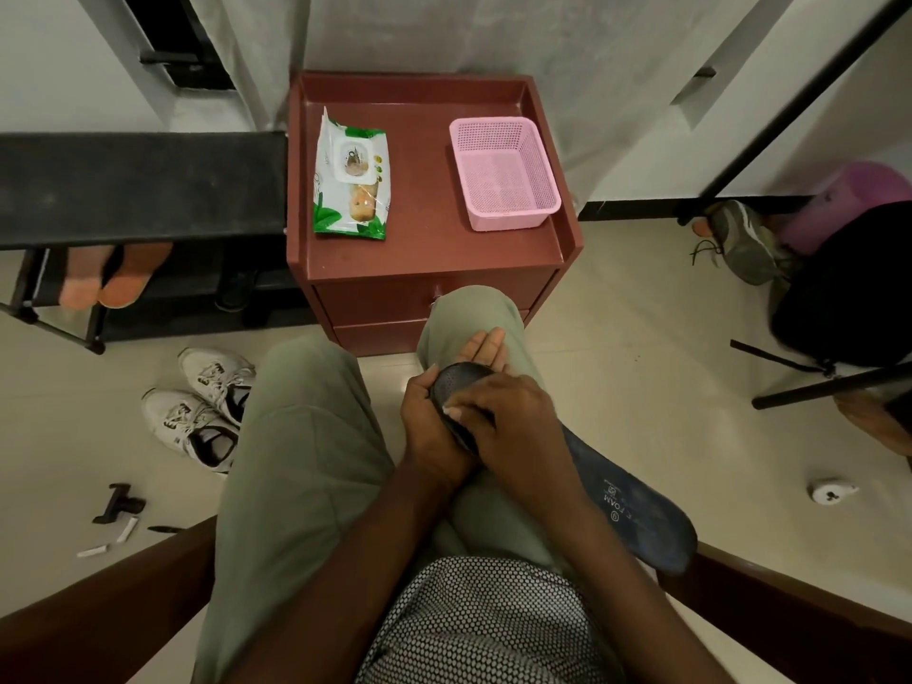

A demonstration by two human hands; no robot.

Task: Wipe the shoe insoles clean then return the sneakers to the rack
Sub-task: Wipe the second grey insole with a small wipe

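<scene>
Seated on a dark wooden chair (789, 614), a person in a dotted shirt (488, 629) and olive trousers (296, 461) works over the lap. Across the right thigh lies a dark blue insole (636, 506), heel end nearest the chair's arm, toe end up toward the knee. The left hand (434, 427) cups the insole from underneath near its toe, fingers (486, 348) showing beyond the far edge, thumb curled over the near edge, so the hand is clamped on it. The right hand (513, 422) lies on top of the insole, its fingers drawn together and pressing a small white wipe (450, 412) against the perforated forefoot; only a scrap of the wipe shows under the fingertips.

Beyond the insole, past the knees, stands a reddish-brown nightstand (429, 249). On its surface, a pack of wet wipes (350, 185) lies on the left and a pink plastic basket (503, 172) sits on the right, well apart. Left of the insole, on the floor beside the left leg, a pair of white sneakers (202, 407) stand side by side, touching. Farther left of the insole, a black shoe rack (143, 185) abuts the nightstand, with a pair of pinkish slippers (118, 274) on its lower shelf. Right of the insole, near the wall, an olive-grey shoe (745, 239) lies beside a black and purple bundle (849, 269), and a small white object (831, 492) rests on the floor.
</scene>
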